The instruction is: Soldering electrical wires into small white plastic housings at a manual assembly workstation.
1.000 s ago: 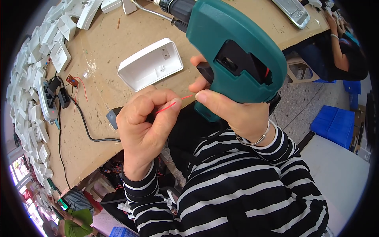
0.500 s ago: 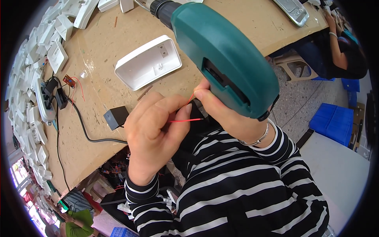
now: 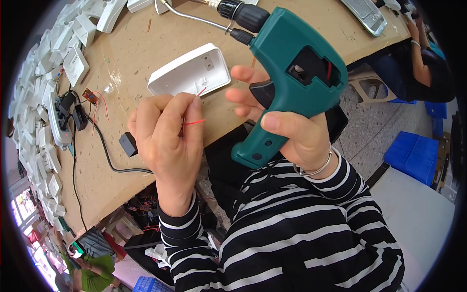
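Observation:
My left hand (image 3: 168, 138) is closed in a pinch on thin red wires (image 3: 194, 122); two ends stick out past the fingertips, and the rest is hidden in the hand. In my right hand (image 3: 296, 136) lies a dark green soldering gun (image 3: 304, 53) with a black trigger. The thumb presses over its handle while the other fingers reach out beyond the trigger. From its front run a black collar and a bent metal feed tube (image 3: 197, 18); the tip is cut off at the top edge. Just beyond my left hand sits an open white plastic housing (image 3: 216, 73).
A black box (image 3: 128, 144) stands beside my left hand. Further left are a small circuit board (image 3: 90, 96) with red wires, a power strip (image 3: 57, 126) with black plugs and cables, and heaped white housings (image 3: 75, 68). Other people work at the far right and lower left.
My hands have moved apart; the right fingers have let go of the red wire. The soldering gun has turned, showing its handle and trigger. My left hand has shifted left with the wires.

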Demonstrator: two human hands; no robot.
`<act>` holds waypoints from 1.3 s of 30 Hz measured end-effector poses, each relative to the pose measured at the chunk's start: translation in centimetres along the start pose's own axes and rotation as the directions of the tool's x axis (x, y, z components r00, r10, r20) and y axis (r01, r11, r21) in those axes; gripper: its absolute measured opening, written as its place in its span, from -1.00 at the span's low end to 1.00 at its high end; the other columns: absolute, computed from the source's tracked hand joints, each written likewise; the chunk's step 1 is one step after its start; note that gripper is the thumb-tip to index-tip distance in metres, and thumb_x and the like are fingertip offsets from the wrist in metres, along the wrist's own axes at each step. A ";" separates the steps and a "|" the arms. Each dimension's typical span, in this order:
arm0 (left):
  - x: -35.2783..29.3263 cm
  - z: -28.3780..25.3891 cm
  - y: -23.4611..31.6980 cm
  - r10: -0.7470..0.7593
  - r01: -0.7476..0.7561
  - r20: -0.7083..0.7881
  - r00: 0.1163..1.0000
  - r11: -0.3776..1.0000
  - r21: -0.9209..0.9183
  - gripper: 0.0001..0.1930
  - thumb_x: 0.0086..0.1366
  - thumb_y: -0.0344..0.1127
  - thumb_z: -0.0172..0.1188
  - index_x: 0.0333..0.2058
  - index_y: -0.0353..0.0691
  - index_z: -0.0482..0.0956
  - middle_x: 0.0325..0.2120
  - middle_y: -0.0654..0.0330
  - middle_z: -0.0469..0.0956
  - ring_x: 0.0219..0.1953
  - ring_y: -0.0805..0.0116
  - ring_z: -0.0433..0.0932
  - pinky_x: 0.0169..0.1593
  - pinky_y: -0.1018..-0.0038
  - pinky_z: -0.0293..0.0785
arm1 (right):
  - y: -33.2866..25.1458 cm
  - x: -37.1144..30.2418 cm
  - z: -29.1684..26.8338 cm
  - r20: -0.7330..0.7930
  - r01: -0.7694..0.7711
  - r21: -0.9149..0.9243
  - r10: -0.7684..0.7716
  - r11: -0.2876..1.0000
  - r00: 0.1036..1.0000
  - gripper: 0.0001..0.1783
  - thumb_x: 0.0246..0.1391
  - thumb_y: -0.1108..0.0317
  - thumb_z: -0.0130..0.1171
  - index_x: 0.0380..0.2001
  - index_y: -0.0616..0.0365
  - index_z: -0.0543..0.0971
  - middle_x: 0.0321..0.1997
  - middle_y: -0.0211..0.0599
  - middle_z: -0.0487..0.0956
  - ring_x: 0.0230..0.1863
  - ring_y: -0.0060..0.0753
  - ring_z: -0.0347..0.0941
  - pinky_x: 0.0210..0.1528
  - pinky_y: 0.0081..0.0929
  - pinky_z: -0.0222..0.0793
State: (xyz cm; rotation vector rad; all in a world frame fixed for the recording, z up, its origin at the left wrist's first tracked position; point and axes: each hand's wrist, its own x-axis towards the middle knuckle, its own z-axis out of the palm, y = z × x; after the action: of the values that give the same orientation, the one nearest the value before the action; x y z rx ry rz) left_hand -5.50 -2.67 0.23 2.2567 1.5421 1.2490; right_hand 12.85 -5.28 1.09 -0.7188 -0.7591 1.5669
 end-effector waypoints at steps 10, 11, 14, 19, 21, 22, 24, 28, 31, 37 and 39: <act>1.6 0.3 0.0 0.131 -0.128 -0.028 0.991 0.989 0.069 -0.89 -0.02 -0.51 0.31 -0.45 -0.27 0.59 -0.12 0.02 0.48 -0.05 0.09 0.43 -0.05 0.34 0.36 | 0.6 1.4 -0.9 0.008 0.069 -0.058 -0.069 0.996 0.998 -0.26 -0.05 0.52 0.12 0.25 0.21 0.17 0.24 0.04 0.29 0.25 -0.01 0.28 0.28 -0.22 0.23; 1.7 0.6 0.1 0.073 -0.073 -0.005 0.997 0.997 0.038 -0.88 -0.02 -0.51 0.31 -0.44 -0.28 0.59 -0.12 0.01 0.48 -0.05 0.08 0.43 -0.04 0.31 0.36 | 0.5 1.4 -1.0 0.004 0.088 -0.074 -0.088 0.993 0.996 -0.26 -0.05 0.52 0.12 0.25 0.21 0.17 0.24 0.04 0.29 0.24 -0.01 0.29 0.27 -0.21 0.23; 1.7 0.9 0.2 0.046 -0.047 0.034 0.998 0.998 0.035 -0.88 -0.01 -0.51 0.30 -0.43 -0.29 0.59 -0.12 0.01 0.48 -0.06 0.08 0.42 -0.03 0.29 0.35 | -0.7 0.3 -1.2 -0.015 0.135 -0.189 -0.140 0.973 0.990 -0.27 -0.03 0.48 0.14 0.25 0.24 0.16 0.23 0.09 0.30 0.12 -0.07 0.41 0.17 -0.21 0.36; 1.7 1.6 0.8 0.035 -0.037 0.025 0.999 0.996 0.080 -0.90 0.00 -0.48 0.30 -0.45 -0.29 0.60 -0.13 0.02 0.47 -0.07 0.10 0.40 0.00 0.30 0.31 | -2.8 -3.7 -3.9 0.044 0.208 -0.359 -0.206 0.910 0.978 -0.29 0.05 0.37 0.16 0.22 0.40 0.13 0.17 0.16 0.33 -0.07 -0.18 0.52 -0.03 -0.27 0.52; 1.7 2.1 1.0 0.017 -0.012 -0.044 0.999 0.993 0.119 -0.91 0.00 -0.46 0.31 -0.46 -0.27 0.61 -0.14 0.04 0.47 -0.07 0.09 0.38 0.01 0.30 0.28 | -3.5 -5.7 -4.9 0.069 0.267 -0.391 -0.261 0.881 0.963 -0.28 0.07 0.33 0.16 0.20 0.45 0.12 0.14 0.17 0.35 -0.12 -0.22 0.53 -0.07 -0.29 0.54; 1.7 2.2 1.0 0.014 -0.009 -0.041 0.999 0.993 0.122 -0.91 0.00 -0.46 0.31 -0.46 -0.27 0.61 -0.14 0.04 0.47 -0.07 0.09 0.38 0.01 0.30 0.28 | -3.9 -6.8 -5.2 0.058 0.189 -0.430 -0.182 0.883 0.982 -0.28 0.06 0.31 0.18 0.18 0.48 0.14 0.12 0.15 0.36 -0.14 -0.27 0.53 -0.08 -0.32 0.54; 1.7 2.5 1.0 0.020 -0.003 -0.100 0.995 0.986 0.169 -0.91 0.00 -0.43 0.32 -0.46 -0.25 0.63 -0.15 0.04 0.47 -0.09 0.08 0.39 0.00 0.29 0.28 | -4.4 -8.4 -5.7 0.043 0.108 -0.466 -0.099 0.878 0.994 -0.28 0.06 0.29 0.19 0.17 0.52 0.16 0.10 0.13 0.37 -0.16 -0.31 0.52 -0.10 -0.35 0.53; 1.7 3.1 1.0 0.061 -0.033 -0.105 0.993 0.968 0.249 -0.91 0.00 -0.41 0.32 -0.46 -0.23 0.63 -0.17 0.05 0.48 -0.10 0.08 0.39 -0.01 0.29 0.27 | -4.4 -10.6 -6.2 0.073 0.048 -0.544 -0.009 0.838 0.997 -0.29 0.02 0.29 0.25 0.14 0.49 0.23 0.08 0.06 0.40 -0.22 -0.42 0.49 -0.17 -0.46 0.46; 1.7 3.4 1.3 0.097 -0.049 -0.121 0.988 0.934 0.355 -0.92 0.01 -0.38 0.32 -0.48 -0.21 0.63 -0.18 0.07 0.49 -0.11 0.10 0.39 -0.02 0.30 0.24 | -3.8 -11.2 -6.8 0.063 -0.004 -0.577 0.049 0.817 0.997 -0.32 0.02 0.36 0.25 0.16 0.42 0.25 0.12 0.06 0.40 -0.23 -0.43 0.49 -0.16 -0.51 0.43; 1.6 3.7 1.3 0.111 -0.044 -0.125 0.986 0.893 0.449 -0.92 -0.01 -0.36 0.32 -0.50 -0.18 0.63 -0.17 0.13 0.49 -0.12 0.11 0.39 -0.03 0.31 0.21 | -2.4 -10.6 -6.9 -0.003 0.012 -0.613 -0.017 0.790 1.000 -0.32 -0.10 0.53 0.36 0.10 0.42 0.30 -0.30 -0.16 0.59 -0.29 -0.46 0.59 -0.28 -0.59 0.53; 1.6 3.8 1.3 0.094 -0.024 -0.137 0.986 0.898 0.440 -0.93 -0.02 -0.37 0.31 -0.50 -0.17 0.64 -0.17 0.15 0.49 -0.11 0.11 0.39 -0.03 0.30 0.20 | -2.2 -10.3 -6.9 0.018 0.025 -0.577 -0.019 0.817 1.000 -0.33 -0.11 0.54 0.36 0.10 0.39 0.31 -0.30 -0.17 0.59 -0.30 -0.47 0.58 -0.27 -0.59 0.52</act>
State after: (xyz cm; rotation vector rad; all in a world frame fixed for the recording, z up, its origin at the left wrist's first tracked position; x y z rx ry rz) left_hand -1.74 -0.76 -0.63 2.5364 1.9993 1.2151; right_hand 20.85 -14.77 -0.96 -1.1370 -1.2749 1.3149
